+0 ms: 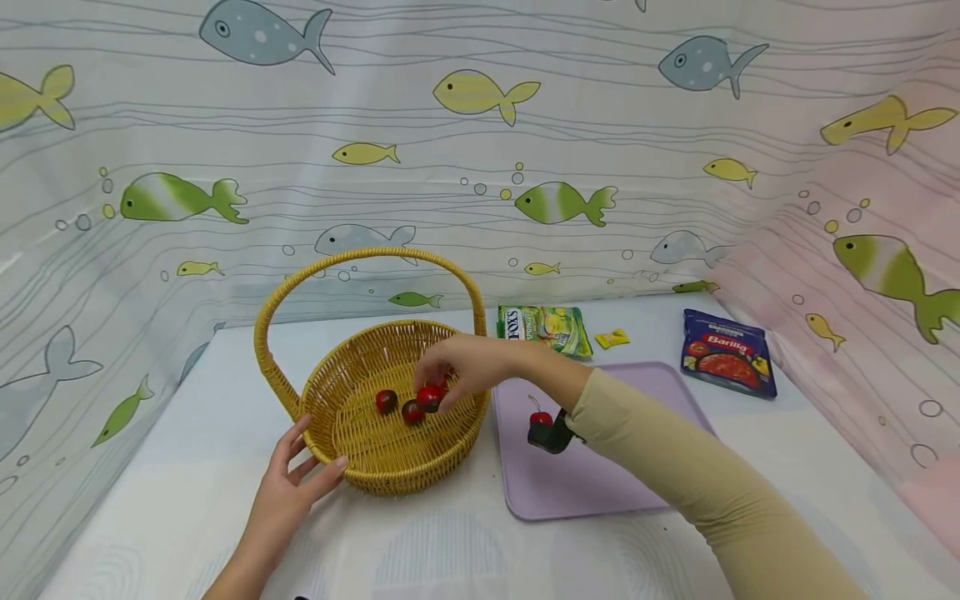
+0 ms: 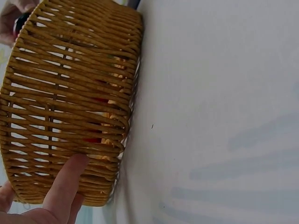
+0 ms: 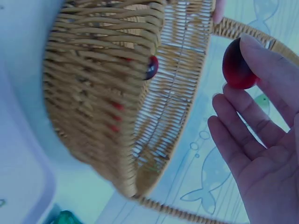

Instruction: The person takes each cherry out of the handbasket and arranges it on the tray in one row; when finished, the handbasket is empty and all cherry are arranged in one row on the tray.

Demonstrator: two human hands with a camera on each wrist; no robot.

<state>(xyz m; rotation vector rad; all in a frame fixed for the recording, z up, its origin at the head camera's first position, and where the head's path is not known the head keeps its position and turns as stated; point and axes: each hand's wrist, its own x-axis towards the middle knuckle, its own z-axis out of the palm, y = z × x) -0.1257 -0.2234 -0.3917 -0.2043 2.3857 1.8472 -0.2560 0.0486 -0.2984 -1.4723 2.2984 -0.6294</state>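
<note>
A golden woven basket [image 1: 405, 482] with a tall hoop handle stands left of centre. My right hand [image 1: 472, 367] is over its inside, pinching a dark red cherry [image 3: 239, 65] between thumb and fingertips; the other fingers are loosely spread. Below it, more cherries [image 1: 386, 402] lie on the basket floor, partly hidden by the hand. My left hand [image 1: 288, 487] touches the basket's near left side with fairly straight fingers. In the left wrist view, one finger [image 2: 67, 182] rests against the woven wall. A cherry with a stem [image 1: 541, 418] sits on the lilac tray [image 1: 600, 487].
The tray lies right of the basket, partly beneath my right forearm. Behind it are a green Fox's candy bag [image 1: 551, 329] and a small yellow wrapped sweet [image 1: 612, 338]. A blue Barilla pouch [image 1: 727, 354] lies at the far right. A fish-patterned curtain [image 1: 450, 183] closes off the back.
</note>
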